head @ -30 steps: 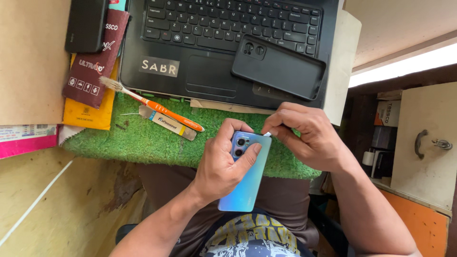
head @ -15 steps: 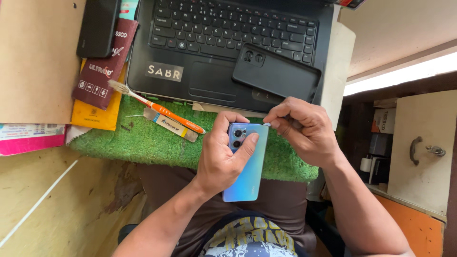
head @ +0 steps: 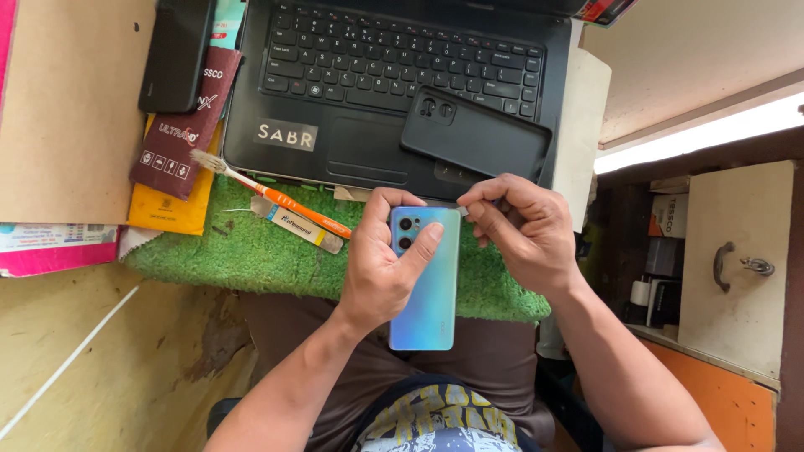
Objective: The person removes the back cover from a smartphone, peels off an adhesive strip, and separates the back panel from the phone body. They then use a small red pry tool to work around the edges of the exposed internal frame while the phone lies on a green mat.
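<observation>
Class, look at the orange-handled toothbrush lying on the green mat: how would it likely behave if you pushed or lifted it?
The toothbrush is thin and slim, so it is probably light and easy to lift with two fingers. Its handle looks like rigid plastic, likely stiff rather than floppy. It lies on the tufted green mat, which would probably grip it, so a push may slide it only a little, not roll it.

The blue phone (head: 425, 280) now sits lower and more upright in the left hand (head: 381, 268).

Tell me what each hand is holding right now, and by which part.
The left hand grips the blue phone around its upper half, back facing up. The right hand pinches something tiny at the phone's top corner; what it is cannot be told.
</observation>
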Motion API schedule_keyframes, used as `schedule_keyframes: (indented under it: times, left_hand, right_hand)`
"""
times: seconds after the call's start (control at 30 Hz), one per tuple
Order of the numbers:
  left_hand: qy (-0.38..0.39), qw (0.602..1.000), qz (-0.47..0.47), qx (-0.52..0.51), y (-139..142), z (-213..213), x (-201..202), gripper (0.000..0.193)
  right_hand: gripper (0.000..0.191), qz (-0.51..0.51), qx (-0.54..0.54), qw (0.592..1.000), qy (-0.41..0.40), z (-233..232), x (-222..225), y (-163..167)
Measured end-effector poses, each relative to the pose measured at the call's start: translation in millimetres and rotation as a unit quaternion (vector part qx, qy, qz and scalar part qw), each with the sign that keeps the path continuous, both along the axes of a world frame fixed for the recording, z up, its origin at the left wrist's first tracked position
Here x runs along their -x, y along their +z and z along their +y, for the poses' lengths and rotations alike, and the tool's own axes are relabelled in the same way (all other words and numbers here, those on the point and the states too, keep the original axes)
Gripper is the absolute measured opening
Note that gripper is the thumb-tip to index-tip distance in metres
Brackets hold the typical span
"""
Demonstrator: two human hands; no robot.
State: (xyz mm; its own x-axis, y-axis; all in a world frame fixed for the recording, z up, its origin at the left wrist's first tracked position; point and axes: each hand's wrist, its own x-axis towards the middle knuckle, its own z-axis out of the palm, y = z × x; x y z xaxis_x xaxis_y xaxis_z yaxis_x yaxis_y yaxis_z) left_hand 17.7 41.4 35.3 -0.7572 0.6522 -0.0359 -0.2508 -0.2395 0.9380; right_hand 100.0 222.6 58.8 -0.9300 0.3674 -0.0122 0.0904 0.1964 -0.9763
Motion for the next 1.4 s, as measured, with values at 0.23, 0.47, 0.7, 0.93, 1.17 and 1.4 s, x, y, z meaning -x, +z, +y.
schedule_keyframes:
  times: [0.23, 0.47, 0.7, 0.93, 1.17, 1.4]
  left_hand:
    - [0.011, 0.998, -0.052, -0.039, -9, 2, 2, 0.029]
    - [0.002, 0.994, -0.083, -0.074, -13, 2, 7, 0.034]
    - [-0.002, 0.992, -0.094, -0.081, -15, 1, 6, 0.035]
    - [-0.016, 0.99, -0.112, -0.089, -15, 2, 7, 0.036]
    - [-0.029, 0.989, -0.119, -0.077, -13, -1, 8, 0.039]
    - [-0.014, 0.989, -0.123, -0.081, -14, 0, 8, 0.04]
  right_hand:
    - [0.013, 0.003, 0.099, 0.995, -0.005, 2, -1, -6]
    - [0.016, 0.016, 0.151, 0.988, 0.002, 5, -6, -9]
    - [0.014, 0.02, 0.171, 0.985, -0.022, -2, -10, -7]
    - [0.018, -0.047, 0.111, 0.993, 0.009, 8, -12, 3]
    - [0.019, -0.033, 0.136, 0.99, 0.002, 4, -14, 5]
    - [0.015, -0.055, 0.152, 0.987, 0.009, 5, -13, 5]
